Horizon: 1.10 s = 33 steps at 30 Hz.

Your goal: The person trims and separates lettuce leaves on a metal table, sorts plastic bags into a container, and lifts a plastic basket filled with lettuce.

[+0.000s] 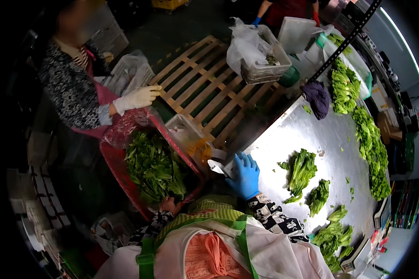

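Note:
A red crate (119, 183) with clear plastic over its far end stands to my left, filled with loose green leafy lettuce (154, 162). My bare left hand (170, 205) is closed on the crate's near rim, its fingertips partly hidden. At the near left corner of the metal table (274, 135), my blue-gloved right hand (246, 176) is closed round a knife, whose pale, shiny blade (216, 166) points left toward the crate. The handle is mostly covered by the glove. Lettuce heads (302, 171) and a smaller bunch (318, 197) lie on the table right of this hand.
A co-worker's white-gloved hand (142, 98) is at the crate's far end. Beyond lies a wooden pallet (195, 76) bearing a grey crate (265, 74) with plastic bags. Lettuce (370, 149) lines the table's right edge. A purple cloth (317, 100) hangs near a black post (344, 43).

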Each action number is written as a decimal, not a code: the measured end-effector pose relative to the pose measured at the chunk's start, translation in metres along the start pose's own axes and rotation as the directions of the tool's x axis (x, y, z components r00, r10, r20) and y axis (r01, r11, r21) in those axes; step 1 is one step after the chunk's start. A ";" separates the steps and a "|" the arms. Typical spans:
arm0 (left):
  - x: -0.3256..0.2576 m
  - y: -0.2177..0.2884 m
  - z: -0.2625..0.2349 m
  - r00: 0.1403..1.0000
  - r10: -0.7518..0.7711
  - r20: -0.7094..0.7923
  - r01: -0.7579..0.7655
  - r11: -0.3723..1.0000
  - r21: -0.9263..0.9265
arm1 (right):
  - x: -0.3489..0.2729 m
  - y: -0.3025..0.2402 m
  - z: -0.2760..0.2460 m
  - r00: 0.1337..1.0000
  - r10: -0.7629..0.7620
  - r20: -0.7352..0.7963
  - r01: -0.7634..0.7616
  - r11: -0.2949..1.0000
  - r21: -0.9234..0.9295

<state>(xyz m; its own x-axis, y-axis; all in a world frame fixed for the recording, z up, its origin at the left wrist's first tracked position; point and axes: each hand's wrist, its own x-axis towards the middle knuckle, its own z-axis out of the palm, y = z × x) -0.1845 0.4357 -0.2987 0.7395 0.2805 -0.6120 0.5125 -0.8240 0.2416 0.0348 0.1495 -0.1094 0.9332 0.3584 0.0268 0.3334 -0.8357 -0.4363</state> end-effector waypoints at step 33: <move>0.009 -0.027 0.015 0.986 -0.143 0.085 0.153 0.980 -0.125 | -0.006 0.015 0.015 0.996 -0.034 -0.078 0.036 0.999 0.017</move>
<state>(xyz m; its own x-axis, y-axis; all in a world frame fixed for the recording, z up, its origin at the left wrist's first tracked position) -0.1978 0.4529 -0.3218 0.6189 0.3523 -0.7020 0.6698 -0.7035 0.2375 0.0326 0.1412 -0.1297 0.9288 0.3534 0.1118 0.3644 -0.8151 -0.4504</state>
